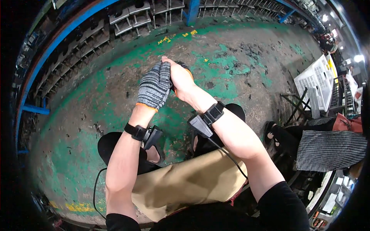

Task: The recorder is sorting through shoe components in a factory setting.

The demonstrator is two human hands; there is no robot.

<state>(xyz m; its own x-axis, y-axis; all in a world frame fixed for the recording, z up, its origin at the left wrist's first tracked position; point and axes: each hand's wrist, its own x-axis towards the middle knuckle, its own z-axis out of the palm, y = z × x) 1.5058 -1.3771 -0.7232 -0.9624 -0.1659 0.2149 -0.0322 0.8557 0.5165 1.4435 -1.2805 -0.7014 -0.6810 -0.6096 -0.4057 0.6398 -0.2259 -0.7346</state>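
Observation:
My left hand [155, 85] wears a grey-and-black striped knit work glove with an orange cuff. Its fingers are closed and pressed against my right hand [181, 79], out in front of my knees. The back and thumb of the right hand are bare. A second, dark work glove [184, 66] with an orange edge shows around the far side of the right hand, and the left fingers appear to grip it. The right fingers are hidden behind the hand and this glove, so their pose does not show.
A tan apron [189, 181] lies across my lap. Cables run from the black wrist devices [200, 125]. Blue-framed racks [69, 29] of metal parts curve along the left and far side. At right are a white plastic crate [317, 82] and a seated person in a checked apron [331, 150].

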